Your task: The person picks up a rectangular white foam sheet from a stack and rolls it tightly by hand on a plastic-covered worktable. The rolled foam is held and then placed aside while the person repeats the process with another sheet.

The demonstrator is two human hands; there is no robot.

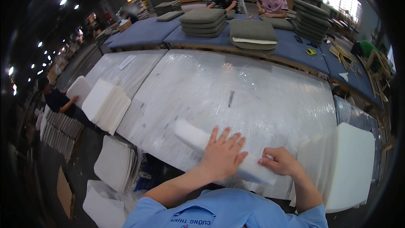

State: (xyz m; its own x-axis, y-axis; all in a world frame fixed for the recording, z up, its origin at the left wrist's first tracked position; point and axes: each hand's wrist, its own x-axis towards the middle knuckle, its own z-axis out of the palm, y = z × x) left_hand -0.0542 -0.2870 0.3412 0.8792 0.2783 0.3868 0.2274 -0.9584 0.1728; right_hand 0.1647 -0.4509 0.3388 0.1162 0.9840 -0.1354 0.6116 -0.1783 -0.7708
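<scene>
A white foam pad (192, 136) stands on its long edge, slanting across the near side of the plastic-wrapped table (261, 88), close to my body. My left hand (222, 154) lies on the pad's upper edge near its middle, palm down with the fingers spread. At the pad's right part, my right hand (280, 161) is closed, thumb and forefinger pinched together beside its edge. Whatever the pinch holds is too small to make out. The pad's middle is partly hidden under my left hand.
White foam stacks stand at the right (350, 166) and left (107, 103). More white sheets (114, 162) sit lower left. Beyond, a blue-topped table (291, 44) bears grey-green cushions (204, 22) and a yellow tool (311, 52). A person (63, 101) handles foam at the left; others work behind.
</scene>
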